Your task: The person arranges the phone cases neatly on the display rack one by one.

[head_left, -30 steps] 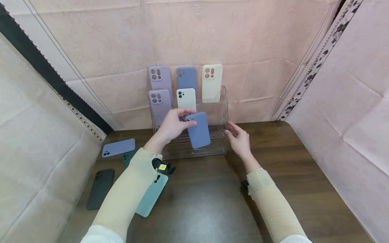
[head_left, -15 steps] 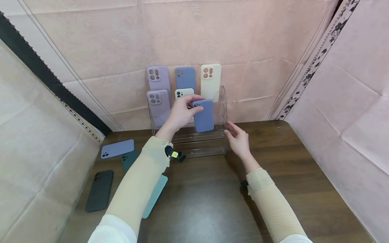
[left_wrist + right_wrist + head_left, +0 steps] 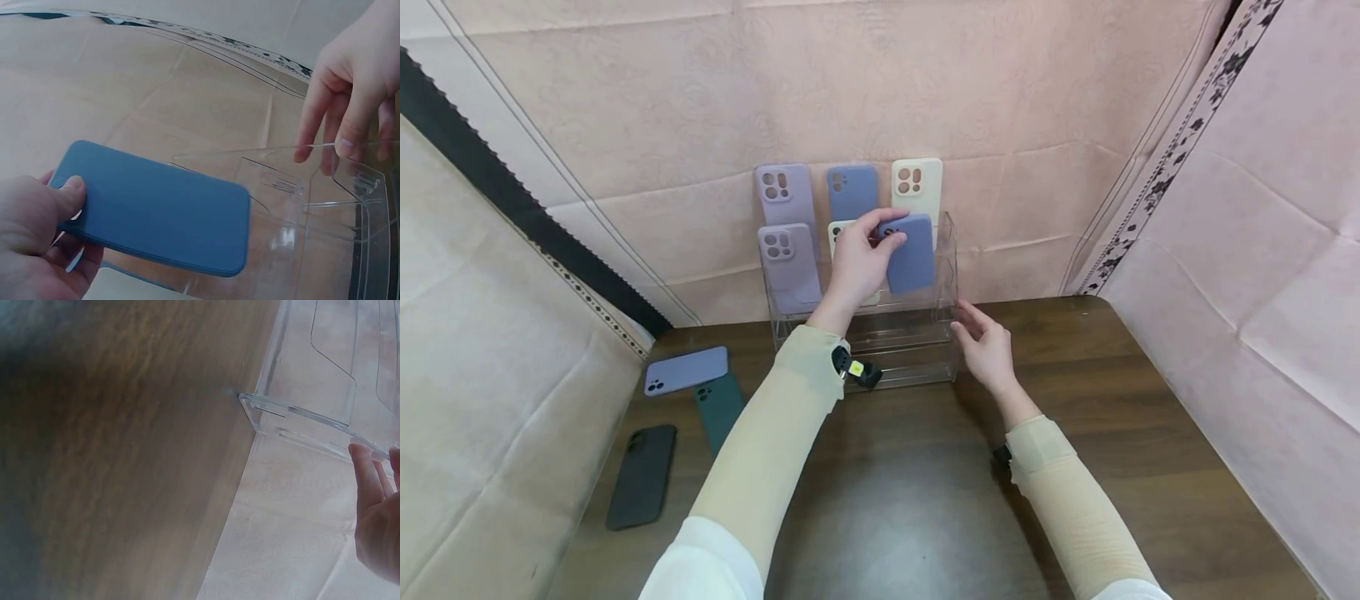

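Note:
My left hand point(image 3: 861, 262) pinches a blue phone case point(image 3: 912, 254) near its camera cutout, thumb on the face toward me. The case point(image 3: 156, 209) hangs in front of the right side of a clear stepped display stand point(image 3: 917, 375), below a cream case point(image 3: 917, 187). Whether it touches the stand I cannot tell. My right hand point(image 3: 987, 346) holds the stand's right side edge between thumb and fingers. Two lilac cases point(image 3: 790, 271) stand at the left, one above the other. A blue case point(image 3: 852, 192) stands in the top middle, and a white case point(image 3: 837, 229) below it is mostly hidden by my left hand.
On the wooden table point(image 3: 887, 492) at the left lie a periwinkle case point(image 3: 687, 372), a dark teal case point(image 3: 718, 408) and a black case point(image 3: 642, 475). Pale cloth point(image 3: 850, 83) closes off the back and both sides.
My left hand has carried the blue case up and slightly right, from the lower tiers to just below the cream case. The right hand keeps its place at the stand's side.

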`<action>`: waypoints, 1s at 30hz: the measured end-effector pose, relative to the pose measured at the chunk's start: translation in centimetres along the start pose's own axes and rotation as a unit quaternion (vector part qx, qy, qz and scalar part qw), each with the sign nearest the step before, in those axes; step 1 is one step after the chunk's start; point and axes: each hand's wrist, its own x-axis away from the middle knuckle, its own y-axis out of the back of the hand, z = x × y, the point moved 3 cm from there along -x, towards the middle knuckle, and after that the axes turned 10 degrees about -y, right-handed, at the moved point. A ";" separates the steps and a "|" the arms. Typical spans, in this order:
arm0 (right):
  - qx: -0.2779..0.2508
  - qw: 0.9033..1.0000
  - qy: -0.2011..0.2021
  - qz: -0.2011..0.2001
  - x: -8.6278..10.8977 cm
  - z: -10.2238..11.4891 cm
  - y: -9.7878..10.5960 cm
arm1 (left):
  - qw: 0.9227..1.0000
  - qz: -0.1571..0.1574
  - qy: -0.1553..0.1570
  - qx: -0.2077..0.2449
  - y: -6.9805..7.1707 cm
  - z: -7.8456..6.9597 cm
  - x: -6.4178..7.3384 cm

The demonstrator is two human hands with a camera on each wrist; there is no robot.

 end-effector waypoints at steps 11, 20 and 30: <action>-0.001 1.000 0.005 0.001 1.1 2.5 0.0 | 1.000 0.014 0.000 -0.016 -1.6 1.4 -0.8; 0.005 1.000 0.009 -0.001 1.5 3.2 -0.1 | 0.999 0.017 0.025 -0.014 -2.2 3.1 -0.6; 0.007 1.000 0.007 -0.007 0.0 -0.1 -0.1 | 0.999 -0.021 0.016 -0.044 -3.3 3.6 -0.8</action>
